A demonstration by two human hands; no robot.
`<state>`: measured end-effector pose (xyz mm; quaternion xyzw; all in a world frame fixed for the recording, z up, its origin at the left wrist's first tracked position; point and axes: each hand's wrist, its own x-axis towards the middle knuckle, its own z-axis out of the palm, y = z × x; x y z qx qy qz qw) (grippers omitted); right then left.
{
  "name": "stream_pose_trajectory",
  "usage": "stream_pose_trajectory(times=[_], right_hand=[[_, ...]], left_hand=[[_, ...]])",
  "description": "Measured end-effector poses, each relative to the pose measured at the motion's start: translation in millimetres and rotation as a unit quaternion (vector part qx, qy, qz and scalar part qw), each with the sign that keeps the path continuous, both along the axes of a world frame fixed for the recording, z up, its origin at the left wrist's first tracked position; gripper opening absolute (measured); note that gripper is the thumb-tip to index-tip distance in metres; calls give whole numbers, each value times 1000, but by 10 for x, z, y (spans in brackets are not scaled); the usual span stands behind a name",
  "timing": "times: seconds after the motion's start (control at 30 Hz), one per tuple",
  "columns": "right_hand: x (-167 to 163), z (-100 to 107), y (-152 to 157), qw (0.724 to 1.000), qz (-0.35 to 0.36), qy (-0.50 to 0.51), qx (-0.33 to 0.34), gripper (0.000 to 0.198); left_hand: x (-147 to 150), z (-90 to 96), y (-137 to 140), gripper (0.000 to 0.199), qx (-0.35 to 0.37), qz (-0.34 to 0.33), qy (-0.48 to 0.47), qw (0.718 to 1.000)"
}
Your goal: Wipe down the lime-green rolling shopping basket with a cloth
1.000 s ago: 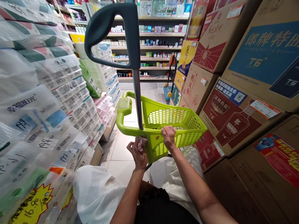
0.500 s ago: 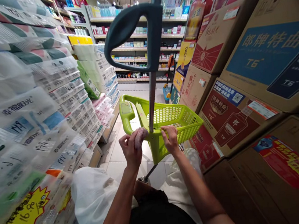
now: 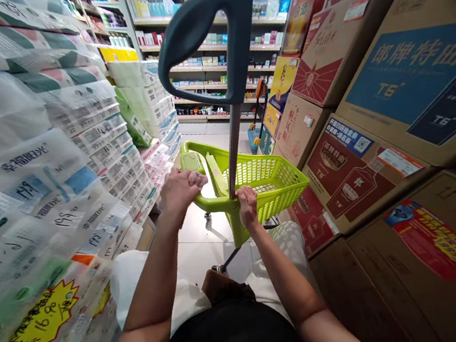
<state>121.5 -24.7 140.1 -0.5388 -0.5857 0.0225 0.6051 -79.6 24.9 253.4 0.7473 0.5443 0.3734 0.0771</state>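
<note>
A lime-green shopping cart basket (image 3: 277,206) stands before me, with a metal pole (image 3: 234,153) rising through its near end to a dark grey-blue loop handle (image 3: 231,46). My left hand (image 3: 177,194) is closed on a crumpled greyish-pink cloth (image 3: 198,179) and presses it on the basket's green handle frame (image 3: 207,201), at the left side. Beside the foot of the pole, my right hand (image 3: 248,205) has its fingers wrapped over the near rim of the basket. The undersides of both hands are hidden.
Wrapped paper packs (image 3: 92,139) are stacked along the left side. Liquor cartons (image 3: 406,83) form a wall on the right, close to the basket. Shelves of small boxes (image 3: 213,62) cross the back, beyond a tiled floor (image 3: 209,131). A blue-and-orange trolley (image 3: 254,133) stands farther off.
My left hand has moved left and up with the cloth, from beside the pole to the handle frame. My right hand has shifted left along the rim, closer to the pole.
</note>
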Motion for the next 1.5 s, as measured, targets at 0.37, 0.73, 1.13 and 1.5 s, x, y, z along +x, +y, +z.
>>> stream_pose_trajectory(times=[0.37,0.73,1.13,1.5], right_hand=[[184,-24,-43,999,16,19,28,47],[389,-39,-2,996,58,56,24,47],[471,-120,-104,989,36,140,-3,48],[-34,70,-606,974,-149,42,164,33]], left_hand=[[216,-57,-173,19,-19,-66,-4,998],[733,-1286,-597,41,112,84,-547,826],[776,-1350,-724,39,123,20,-534,836],[805,-1322,-714,33,79,-8,-538,839]])
